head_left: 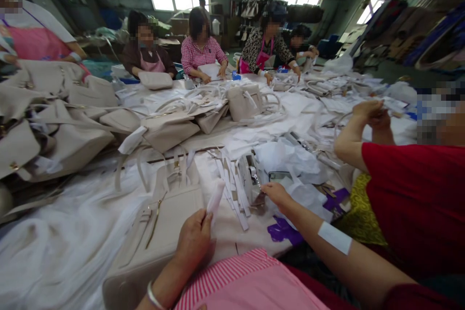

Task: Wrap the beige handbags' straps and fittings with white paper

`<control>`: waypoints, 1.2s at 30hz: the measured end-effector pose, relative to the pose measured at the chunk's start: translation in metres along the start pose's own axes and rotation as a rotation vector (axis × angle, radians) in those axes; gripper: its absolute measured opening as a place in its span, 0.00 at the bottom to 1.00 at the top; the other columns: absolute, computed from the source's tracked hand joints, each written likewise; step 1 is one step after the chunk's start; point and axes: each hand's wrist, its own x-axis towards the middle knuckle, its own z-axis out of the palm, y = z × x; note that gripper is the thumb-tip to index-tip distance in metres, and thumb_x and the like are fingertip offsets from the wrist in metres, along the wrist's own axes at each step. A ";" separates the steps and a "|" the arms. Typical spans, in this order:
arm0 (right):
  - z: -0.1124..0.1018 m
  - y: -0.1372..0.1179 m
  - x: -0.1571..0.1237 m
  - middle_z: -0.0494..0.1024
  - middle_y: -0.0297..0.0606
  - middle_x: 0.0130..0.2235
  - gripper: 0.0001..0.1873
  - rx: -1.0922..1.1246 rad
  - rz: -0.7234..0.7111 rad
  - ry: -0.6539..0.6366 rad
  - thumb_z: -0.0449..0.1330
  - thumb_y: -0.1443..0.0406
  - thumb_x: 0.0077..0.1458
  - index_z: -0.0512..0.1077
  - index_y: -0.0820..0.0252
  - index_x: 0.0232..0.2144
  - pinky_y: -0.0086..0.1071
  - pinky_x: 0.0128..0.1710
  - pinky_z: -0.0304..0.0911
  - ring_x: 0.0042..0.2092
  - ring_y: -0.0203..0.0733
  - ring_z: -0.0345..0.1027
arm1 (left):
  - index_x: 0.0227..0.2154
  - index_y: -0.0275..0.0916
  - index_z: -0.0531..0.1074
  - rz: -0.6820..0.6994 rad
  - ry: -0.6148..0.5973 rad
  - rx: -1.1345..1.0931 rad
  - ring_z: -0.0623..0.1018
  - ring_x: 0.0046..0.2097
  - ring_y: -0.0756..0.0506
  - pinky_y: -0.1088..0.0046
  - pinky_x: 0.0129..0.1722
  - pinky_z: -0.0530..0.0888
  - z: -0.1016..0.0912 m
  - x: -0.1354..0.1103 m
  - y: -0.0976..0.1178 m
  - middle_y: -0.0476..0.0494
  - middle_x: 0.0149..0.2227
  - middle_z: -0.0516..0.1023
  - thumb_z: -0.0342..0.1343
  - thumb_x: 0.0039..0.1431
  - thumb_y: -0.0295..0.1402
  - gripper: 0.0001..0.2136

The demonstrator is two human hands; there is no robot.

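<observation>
My left hand [194,237], a silver bangle at its wrist, is closed around a narrow white wrapped piece [217,196] that stands up from the fist. Beside it a beige handbag [174,213] with a gold zip lies on the table, its handles toward the far side. Stretched forward, my right hand [278,196] has its fingers pinched at the jagged front edge of what looks like a tape dispenser [250,179]. Whatever is between those fingertips is too small to make out. White paper strips [232,189] lie just left of the dispenser.
Handbags are heaped at the left [69,131] and mid-table [170,128]. A phone [279,175], white wrapping [301,160] and purple plastic [285,230] lie near my right arm. A person in a red top [414,203] sits close at right; several co-workers are across the table.
</observation>
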 end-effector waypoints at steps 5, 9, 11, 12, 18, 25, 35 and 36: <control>0.000 -0.006 -0.016 0.76 0.38 0.24 0.12 0.134 0.045 0.022 0.61 0.59 0.41 0.74 0.63 0.20 0.31 0.29 0.60 0.28 0.39 0.67 | 0.25 0.40 0.67 0.009 0.013 0.022 0.70 0.28 0.47 0.73 0.28 0.60 -0.001 -0.002 -0.001 0.48 0.23 0.71 0.44 0.63 0.39 0.14; -0.009 -0.012 -0.036 0.75 0.36 0.25 0.12 0.311 0.148 -0.001 0.61 0.58 0.43 0.71 0.62 0.23 0.26 0.19 0.52 0.23 0.33 0.63 | 0.28 0.40 0.70 0.029 0.028 0.042 0.71 0.31 0.46 0.73 0.31 0.63 0.001 -0.003 -0.001 0.46 0.26 0.73 0.44 0.64 0.38 0.14; -0.004 -0.007 -0.048 0.73 0.35 0.23 0.11 0.410 0.311 -0.037 0.61 0.59 0.43 0.69 0.62 0.22 0.24 0.15 0.45 0.19 0.31 0.59 | 0.29 0.40 0.71 0.057 0.034 0.041 0.72 0.32 0.45 0.72 0.33 0.64 0.002 -0.003 0.000 0.45 0.28 0.75 0.43 0.64 0.37 0.13; 0.000 -0.004 -0.053 0.72 0.34 0.22 0.10 0.433 0.383 -0.043 0.60 0.60 0.43 0.68 0.62 0.21 0.23 0.14 0.44 0.18 0.30 0.57 | 0.30 0.40 0.71 0.074 0.039 0.046 0.73 0.33 0.45 0.72 0.34 0.65 0.002 -0.004 0.001 0.44 0.29 0.75 0.43 0.64 0.36 0.13; 0.025 0.012 -0.046 0.68 0.31 0.18 0.05 0.391 0.468 -0.019 0.58 0.68 0.42 0.65 0.62 0.18 0.21 0.13 0.47 0.16 0.28 0.55 | 0.30 0.40 0.71 0.187 0.083 0.195 0.74 0.33 0.45 0.70 0.34 0.65 0.003 -0.006 0.004 0.44 0.30 0.76 0.44 0.64 0.34 0.12; 0.024 0.013 -0.045 0.61 0.28 0.12 0.09 0.234 0.505 -0.088 0.56 0.72 0.42 0.63 0.62 0.15 0.21 0.11 0.40 0.13 0.26 0.49 | 0.31 0.39 0.71 0.239 0.143 0.366 0.74 0.34 0.45 0.69 0.37 0.67 0.007 -0.008 0.002 0.44 0.30 0.76 0.46 0.64 0.31 0.10; 0.077 -0.100 -0.111 0.69 0.31 0.17 0.15 0.309 0.077 -0.486 0.60 0.57 0.49 0.69 0.63 0.21 0.23 0.15 0.47 0.16 0.28 0.54 | 0.32 0.38 0.71 0.262 0.025 0.584 0.74 0.36 0.41 0.66 0.32 0.69 0.011 -0.008 0.011 0.42 0.32 0.75 0.48 0.62 0.26 0.07; 0.084 -0.103 -0.111 0.67 0.30 0.15 0.15 0.282 0.087 -0.467 0.59 0.57 0.49 0.69 0.63 0.20 0.23 0.15 0.47 0.16 0.28 0.54 | 0.32 0.38 0.71 0.276 0.009 0.592 0.74 0.36 0.41 0.66 0.32 0.70 0.012 -0.008 0.011 0.42 0.32 0.75 0.48 0.61 0.26 0.07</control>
